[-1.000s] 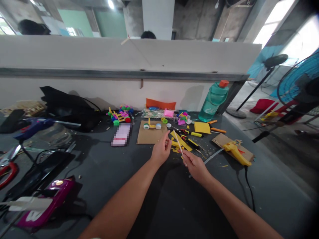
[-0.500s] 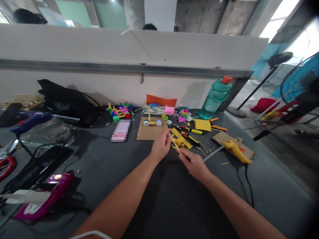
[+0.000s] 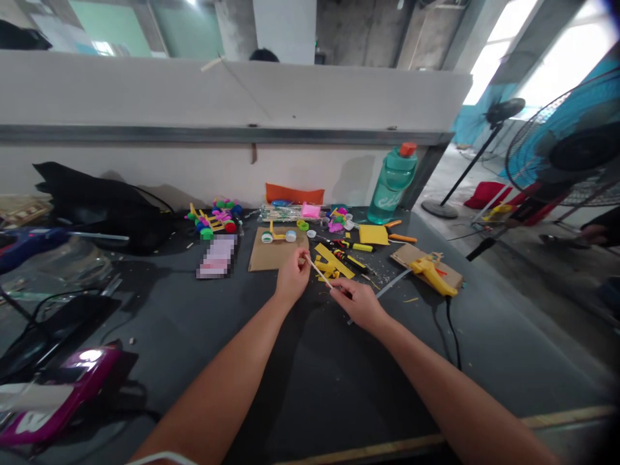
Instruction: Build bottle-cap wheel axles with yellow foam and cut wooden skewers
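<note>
A thin pale wooden stick [image 3: 320, 271] slants between my two hands above the dark table. Its upper left end is pinched in the fingers of my left hand [image 3: 292, 276], near the right edge of a cardboard sheet [image 3: 265, 257]. The fingers of my right hand [image 3: 357, 301] close on its lower right end. On the cardboard stands a small yellow frame with round white wheels [image 3: 278, 236]. Just beyond the stick lie yellow strips and scraps [image 3: 335, 259].
A yellow glue gun [image 3: 433, 274] rests on cardboard at the right, its cord running forward. Behind stand a green bottle [image 3: 391, 184] and colourful clay pieces [image 3: 213, 221]. A magenta device [image 3: 62, 394] lies front left. A fan [image 3: 576, 148] is at far right.
The view has turned to the right, so the table items appear further left. Both hands still hold the stick between them, in much the same pose.
</note>
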`<state>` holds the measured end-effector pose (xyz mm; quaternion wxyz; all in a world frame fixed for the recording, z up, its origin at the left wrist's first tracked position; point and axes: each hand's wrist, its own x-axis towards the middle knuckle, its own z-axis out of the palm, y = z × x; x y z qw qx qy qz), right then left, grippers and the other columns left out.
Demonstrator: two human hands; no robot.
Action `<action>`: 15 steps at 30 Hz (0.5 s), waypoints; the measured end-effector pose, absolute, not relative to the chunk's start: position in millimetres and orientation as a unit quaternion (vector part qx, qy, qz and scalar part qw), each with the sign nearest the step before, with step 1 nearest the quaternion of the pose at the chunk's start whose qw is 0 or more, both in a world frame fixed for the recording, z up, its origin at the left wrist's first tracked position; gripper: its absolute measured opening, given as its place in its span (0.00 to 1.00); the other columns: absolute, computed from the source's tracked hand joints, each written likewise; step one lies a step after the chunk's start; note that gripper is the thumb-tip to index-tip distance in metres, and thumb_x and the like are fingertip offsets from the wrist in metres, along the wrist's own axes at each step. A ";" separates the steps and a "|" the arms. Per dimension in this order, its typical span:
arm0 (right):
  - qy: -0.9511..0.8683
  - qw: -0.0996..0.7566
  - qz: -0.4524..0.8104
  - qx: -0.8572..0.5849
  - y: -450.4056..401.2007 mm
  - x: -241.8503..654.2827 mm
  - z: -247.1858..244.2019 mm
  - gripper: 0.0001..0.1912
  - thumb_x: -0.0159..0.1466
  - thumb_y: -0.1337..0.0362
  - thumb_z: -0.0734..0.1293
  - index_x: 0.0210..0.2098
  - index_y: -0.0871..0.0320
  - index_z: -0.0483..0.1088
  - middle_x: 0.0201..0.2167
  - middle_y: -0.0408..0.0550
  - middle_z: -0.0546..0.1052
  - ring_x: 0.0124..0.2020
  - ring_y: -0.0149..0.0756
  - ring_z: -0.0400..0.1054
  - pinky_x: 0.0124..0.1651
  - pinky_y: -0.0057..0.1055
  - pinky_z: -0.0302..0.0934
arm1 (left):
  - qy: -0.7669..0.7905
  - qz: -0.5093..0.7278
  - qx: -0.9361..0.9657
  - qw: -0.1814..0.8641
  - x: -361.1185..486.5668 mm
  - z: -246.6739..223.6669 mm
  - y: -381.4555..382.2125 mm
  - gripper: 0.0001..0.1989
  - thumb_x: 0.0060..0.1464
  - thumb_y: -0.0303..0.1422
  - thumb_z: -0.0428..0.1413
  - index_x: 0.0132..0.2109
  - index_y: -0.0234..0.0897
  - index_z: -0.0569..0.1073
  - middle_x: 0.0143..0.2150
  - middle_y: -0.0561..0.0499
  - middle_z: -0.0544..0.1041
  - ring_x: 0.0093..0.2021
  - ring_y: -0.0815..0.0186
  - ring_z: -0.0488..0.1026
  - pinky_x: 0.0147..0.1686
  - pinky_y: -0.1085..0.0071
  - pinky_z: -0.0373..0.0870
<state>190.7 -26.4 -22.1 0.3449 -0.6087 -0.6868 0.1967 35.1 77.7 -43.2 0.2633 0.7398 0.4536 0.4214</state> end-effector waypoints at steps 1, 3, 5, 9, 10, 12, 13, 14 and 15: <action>-0.687 0.345 0.197 -0.608 -26.6 190.8 -22.3 0.13 0.60 0.60 0.60 0.40 0.55 0.73 0.21 0.40 0.73 0.20 0.30 0.63 0.25 0.25 0.53 | 0.456 0.422 0.739 0.262 35.2 -43.4 78.2 0.10 0.54 0.30 0.47 0.45 0.38 0.66 0.37 0.51 0.74 0.29 0.70 0.72 0.30 0.73 0.67; -0.689 0.345 0.205 -0.604 -27.2 190.8 -22.3 0.13 0.60 0.60 0.60 0.40 0.55 0.73 0.21 0.40 0.73 0.21 0.30 0.63 0.25 0.25 0.53 | 0.461 0.424 0.736 0.257 35.1 -43.0 78.7 0.09 0.55 0.30 0.46 0.43 0.38 0.66 0.34 0.52 0.74 0.27 0.70 0.71 0.29 0.73 0.67; -0.685 0.350 0.219 -0.600 -28.1 191.1 -21.9 0.13 0.61 0.60 0.60 0.40 0.55 0.73 0.23 0.41 0.75 0.22 0.30 0.65 0.26 0.25 0.55 | 0.465 0.427 0.735 0.247 34.6 -40.9 77.5 0.08 0.55 0.29 0.46 0.42 0.38 0.67 0.33 0.52 0.73 0.28 0.69 0.71 0.30 0.73 0.67; -0.669 0.369 0.229 -0.603 -28.4 192.6 -21.8 0.12 0.61 0.59 0.60 0.38 0.56 0.73 0.28 0.43 0.77 0.27 0.33 0.68 0.30 0.26 0.58 | 0.463 0.432 0.746 0.206 33.3 -32.5 69.5 0.10 0.52 0.25 0.48 0.40 0.39 0.70 0.40 0.49 0.72 0.36 0.65 0.71 0.38 0.69 0.67; -0.669 0.373 0.224 -0.603 -28.0 193.0 -22.2 0.12 0.61 0.59 0.60 0.37 0.55 0.73 0.28 0.43 0.77 0.28 0.33 0.69 0.31 0.26 0.58 | 0.459 0.433 0.758 0.167 33.4 -30.1 66.7 0.10 0.51 0.24 0.48 0.39 0.39 0.71 0.42 0.48 0.71 0.41 0.63 0.70 0.41 0.67 0.67; -0.672 0.381 0.210 -0.600 -26.5 193.9 -23.5 0.11 0.62 0.59 0.60 0.34 0.55 0.73 0.29 0.43 0.77 0.30 0.33 0.69 0.33 0.26 0.58 | 0.441 0.434 0.779 0.099 34.5 -25.7 60.6 0.11 0.49 0.22 0.49 0.37 0.39 0.72 0.47 0.46 0.69 0.49 0.59 0.66 0.49 0.62 0.63; -0.672 0.384 0.204 -0.599 -25.6 194.3 -24.4 0.11 0.62 0.60 0.60 0.34 0.55 0.73 0.29 0.43 0.77 0.30 0.33 0.69 0.33 0.27 0.58 | 0.427 0.428 0.792 0.082 35.4 -23.6 57.4 0.12 0.48 0.22 0.49 0.37 0.39 0.72 0.50 0.46 0.68 0.51 0.58 0.64 0.51 0.60 0.61; -0.671 0.387 0.199 -0.601 -24.7 194.9 -25.3 0.11 0.62 0.60 0.60 0.33 0.55 0.73 0.28 0.43 0.76 0.30 0.33 0.69 0.33 0.27 0.59 | 0.406 0.417 0.810 0.071 36.5 -21.7 54.2 0.12 0.48 0.21 0.50 0.37 0.39 0.73 0.51 0.46 0.68 0.52 0.58 0.63 0.54 0.57 0.58; -0.668 0.391 0.194 -0.603 -23.9 195.5 -26.1 0.11 0.62 0.60 0.60 0.33 0.55 0.73 0.28 0.44 0.76 0.30 0.33 0.69 0.33 0.27 0.59 | 0.384 0.401 0.829 0.063 37.7 -19.9 51.1 0.12 0.48 0.22 0.50 0.37 0.40 0.73 0.50 0.47 0.69 0.54 0.57 0.62 0.57 0.53 0.52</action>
